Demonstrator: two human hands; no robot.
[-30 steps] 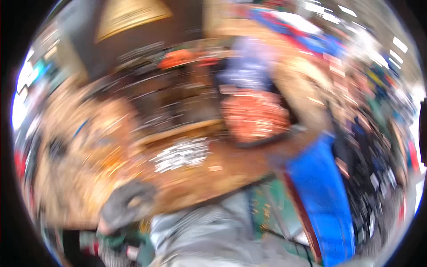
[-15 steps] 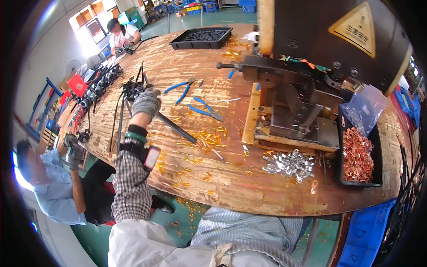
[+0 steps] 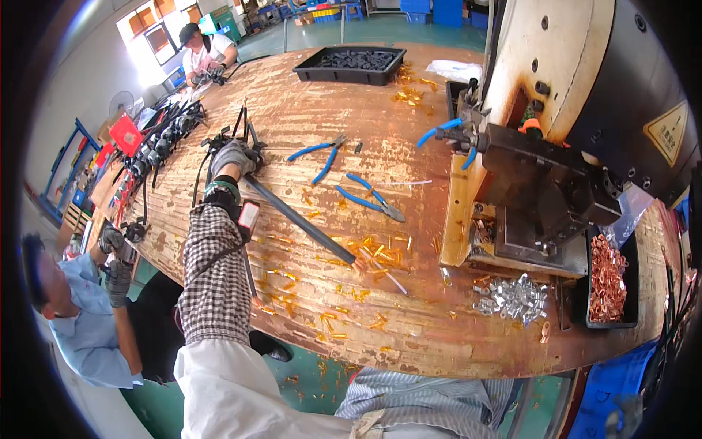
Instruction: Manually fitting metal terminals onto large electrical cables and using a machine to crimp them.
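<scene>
My left hand (image 3: 234, 159), in a grey glove, reaches out over the wooden table and is closed on a black cable assembly (image 3: 253, 151). One thick black cable (image 3: 300, 223) runs from it toward the right, its bare copper end lying among yellow metal pieces (image 3: 376, 254). Thinner black leads stick up and hang down around the hand. To its right lie two blue-handled pliers, one set of pliers (image 3: 319, 157) farther off and another set of pliers (image 3: 369, 196) nearer. At the lower right edge a smeared grey shape looks like my right hand (image 3: 625, 418), over a blue bin (image 3: 596, 391); its fingers are blurred.
A heavy press (image 3: 545, 194) stands at the right. Before it lie a pile of silver terminals (image 3: 515, 298) and a black tray (image 3: 632, 293) of copper terminals. A black tray (image 3: 351, 75) sits at the back. Two co-workers sit at the left, one near (image 3: 84, 322), one far (image 3: 208, 55).
The view has swung, so the table and press sit farther right and the press looks turned. My left hand keeps its grip on the cable assembly. The grey shape has appeared at the lower right.
</scene>
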